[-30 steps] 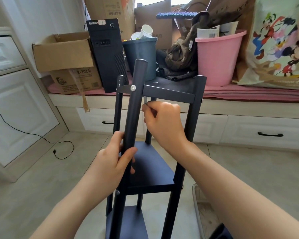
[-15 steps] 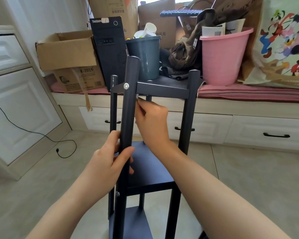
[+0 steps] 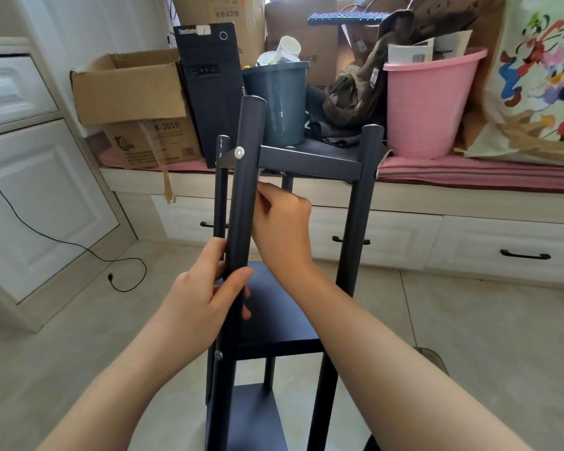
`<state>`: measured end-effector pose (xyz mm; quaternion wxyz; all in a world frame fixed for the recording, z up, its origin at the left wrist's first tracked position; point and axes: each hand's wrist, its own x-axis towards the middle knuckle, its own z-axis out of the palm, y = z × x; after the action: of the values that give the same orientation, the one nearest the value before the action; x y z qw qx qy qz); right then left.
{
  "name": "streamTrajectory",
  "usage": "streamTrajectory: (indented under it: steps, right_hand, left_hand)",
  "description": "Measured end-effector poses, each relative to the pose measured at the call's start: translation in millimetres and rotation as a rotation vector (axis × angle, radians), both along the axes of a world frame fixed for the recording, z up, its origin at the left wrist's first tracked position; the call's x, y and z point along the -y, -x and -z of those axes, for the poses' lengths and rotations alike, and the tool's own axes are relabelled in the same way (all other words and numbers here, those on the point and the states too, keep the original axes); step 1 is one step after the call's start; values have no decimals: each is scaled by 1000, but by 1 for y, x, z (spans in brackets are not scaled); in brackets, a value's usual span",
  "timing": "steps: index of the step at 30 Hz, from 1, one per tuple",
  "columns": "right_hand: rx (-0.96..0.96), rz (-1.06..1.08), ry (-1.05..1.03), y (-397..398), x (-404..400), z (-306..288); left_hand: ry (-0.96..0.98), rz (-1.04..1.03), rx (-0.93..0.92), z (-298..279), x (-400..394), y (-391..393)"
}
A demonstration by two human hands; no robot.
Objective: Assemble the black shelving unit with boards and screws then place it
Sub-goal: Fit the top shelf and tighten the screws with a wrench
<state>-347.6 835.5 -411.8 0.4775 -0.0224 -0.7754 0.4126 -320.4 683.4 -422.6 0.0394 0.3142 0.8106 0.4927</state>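
Two hands [image 3: 205, 297] on shelving unit [image 3: 310, 159] — right possibly pinching.

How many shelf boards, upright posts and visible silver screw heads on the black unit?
Shelf boards: 3, top, middle, bottom
Upright posts: 4
Screw heads: 2
Total: 9

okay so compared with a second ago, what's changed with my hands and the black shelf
The right hand has moved left along the underside of the top board, from the gap between the posts to the near post, fingers now against it. The small silvery tool it pinched a second ago can't be seen now. The left hand still grips the near post at the same height, and the shelving unit stands as before.
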Motion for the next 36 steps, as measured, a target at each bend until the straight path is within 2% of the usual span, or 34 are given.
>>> streamTrajectory:
  steps: [5, 11, 14, 17, 21, 25, 29, 36]
  right_hand:
    - [195, 1, -73, -33, -19, 5]
    - [193, 114, -246, -78, -47, 0]
    - [224, 205, -259, -93, -58, 1]
    - [319, 185, -72, -100, -70, 2]
    - [462, 3, 298, -106, -82, -6]
    - [498, -229, 605, -106, -91, -12]
    - [413, -168, 632, -102, -93, -10]
    - [332, -110, 580, -96, -89, -9]
  left_hand:
    - [23, -22, -12, -1, 0, 2]
    - [23, -75, -7, -2, -5, -3]
    - [26, -92, -11, -3, -7, -4]
    - [11, -98, 6, -3, -9, -4]
    - [11, -56, 32, -3, -10, -4]
    - [17, 84, 99, -3, -10, -3]
    - [-27, 132, 94, -2, -15, -1]
    - [-96, -16, 69, 1, -25, 4]
